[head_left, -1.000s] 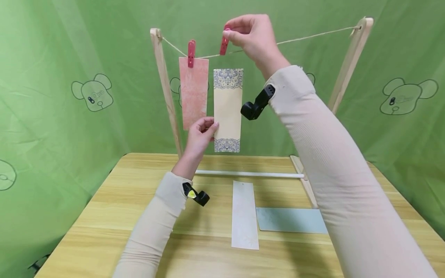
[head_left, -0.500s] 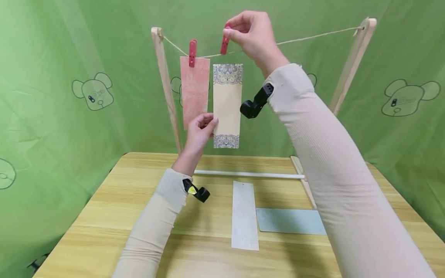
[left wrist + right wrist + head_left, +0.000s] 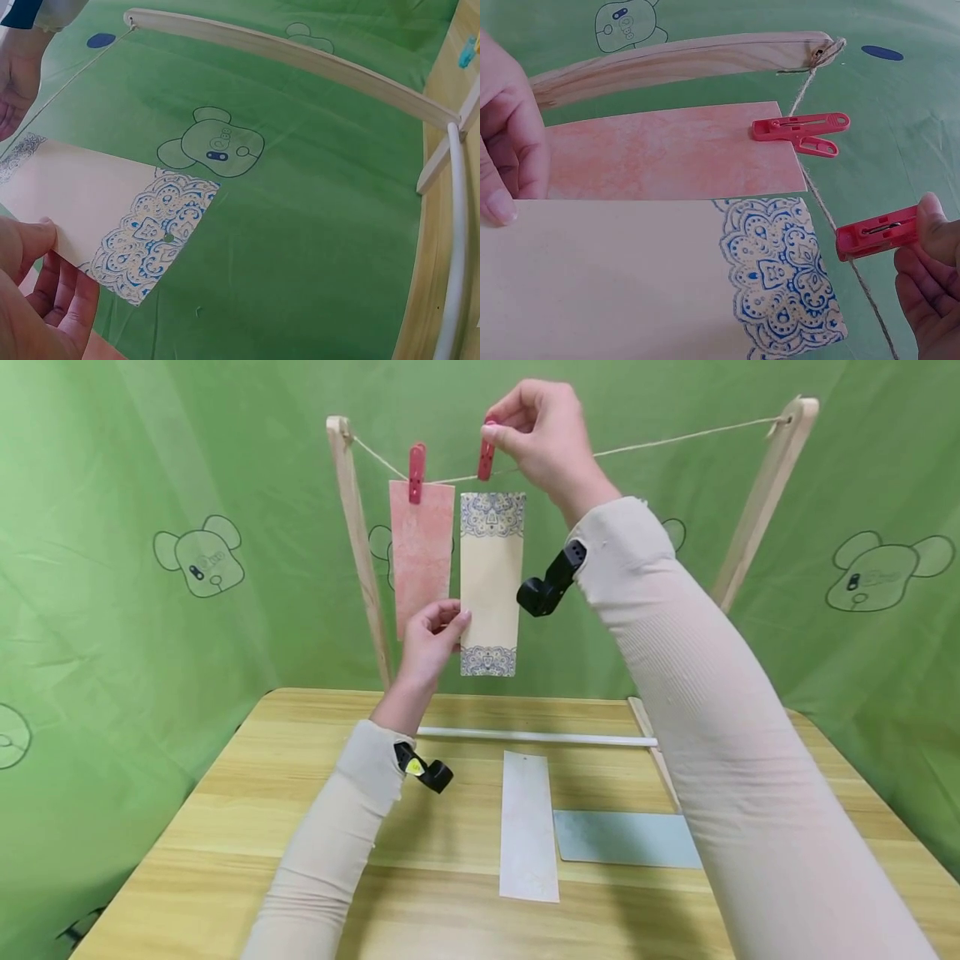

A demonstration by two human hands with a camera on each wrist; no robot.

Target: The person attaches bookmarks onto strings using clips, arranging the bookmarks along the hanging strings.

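A green backdrop (image 3: 285,460) hangs behind the wood-grain table (image 3: 247,793). Above its far edge, the left hand (image 3: 430,639) pinches one side of a blue-bordered cream bookmark (image 3: 491,577), its top just below the twine (image 3: 675,441); the right hand (image 3: 545,439) pinches a red clothespin (image 3: 486,460) at the twine. Gripped only on its side, the bookmark might swivel, and a shallow clothespin bite could let it drop.

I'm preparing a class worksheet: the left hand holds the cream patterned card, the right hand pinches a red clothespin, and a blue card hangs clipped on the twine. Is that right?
The colour is wrong: the head view shows a pink card clipped on the twine. The rest stands.
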